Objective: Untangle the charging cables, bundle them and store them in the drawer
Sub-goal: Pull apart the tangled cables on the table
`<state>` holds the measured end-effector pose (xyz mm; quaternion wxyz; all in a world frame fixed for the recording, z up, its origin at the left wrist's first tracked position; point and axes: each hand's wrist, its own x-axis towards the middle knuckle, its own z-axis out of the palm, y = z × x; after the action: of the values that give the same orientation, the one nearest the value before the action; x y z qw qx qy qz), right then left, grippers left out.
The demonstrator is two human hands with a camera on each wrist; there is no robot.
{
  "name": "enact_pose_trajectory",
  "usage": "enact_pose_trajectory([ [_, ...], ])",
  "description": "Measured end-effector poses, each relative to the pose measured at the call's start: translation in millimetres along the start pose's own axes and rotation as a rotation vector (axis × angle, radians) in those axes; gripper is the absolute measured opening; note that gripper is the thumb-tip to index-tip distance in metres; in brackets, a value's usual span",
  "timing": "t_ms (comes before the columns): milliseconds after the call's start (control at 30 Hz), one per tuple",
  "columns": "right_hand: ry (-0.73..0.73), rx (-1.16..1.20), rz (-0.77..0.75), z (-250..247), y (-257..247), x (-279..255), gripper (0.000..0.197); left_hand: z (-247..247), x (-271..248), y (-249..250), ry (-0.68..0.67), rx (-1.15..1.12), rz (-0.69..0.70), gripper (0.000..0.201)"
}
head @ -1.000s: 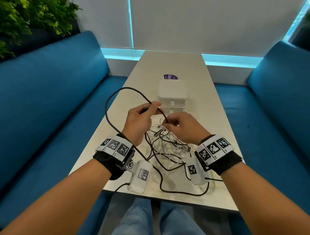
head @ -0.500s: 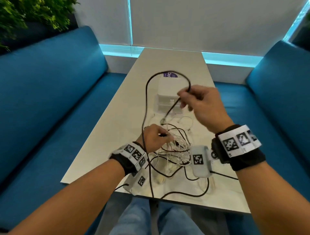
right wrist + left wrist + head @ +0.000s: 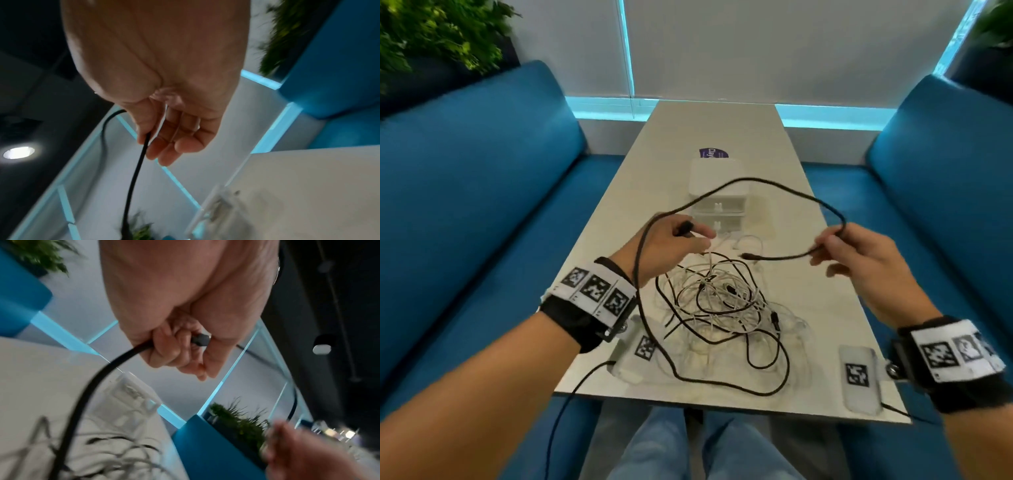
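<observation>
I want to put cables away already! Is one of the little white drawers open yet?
No, in the head view both fronts of the white drawer box sit flush and closed behind the cable tangle.

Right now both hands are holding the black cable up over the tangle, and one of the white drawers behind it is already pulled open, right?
Not quite. Both hands, left hand and right hand, do hold the black cable above the tangle, but the head view shows both white drawers shut.

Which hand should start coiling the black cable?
Probably the right hand: it pinches the black cable near its free plug end, while the left hand grips the other plug and can anchor it.
</observation>
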<state>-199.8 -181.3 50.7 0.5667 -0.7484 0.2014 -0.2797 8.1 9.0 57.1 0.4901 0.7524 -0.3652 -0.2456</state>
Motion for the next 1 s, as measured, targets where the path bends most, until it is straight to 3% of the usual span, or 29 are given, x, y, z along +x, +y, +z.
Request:
enact_pose_trajectory([
  [100,0.056,-0.03,0.14,-36,29,-32,0.02,12,-18,37,-0.134,-0.061,0.037,0.012],
  [200,0.112,-0.086,0.255,-63,56,-64,0.02,37,-36,67,-0.247,0.077,0.194,0.016],
  [433,0.218,-0.109,0.406,-116,103,-127,0.023,116,-66,104,-0.556,0.091,0.231,0.013],
  [567,0.226,-0.127,0.545,-143,131,-167,0.022,159,-78,110,-0.587,0.161,0.225,0.013],
  [700,0.184,-0.154,0.683,-158,172,-210,0.019,192,-83,111,-0.66,0.058,0.121,0.017],
  [867,0.025,-0.347,0.848,-162,201,-245,0.027,222,-89,105,-0.716,0.016,0.088,0.019],
  [1000,0.243,-0.218,0.822,-154,177,-231,0.029,235,-90,97,-0.736,-0.135,0.04,0.024],
])
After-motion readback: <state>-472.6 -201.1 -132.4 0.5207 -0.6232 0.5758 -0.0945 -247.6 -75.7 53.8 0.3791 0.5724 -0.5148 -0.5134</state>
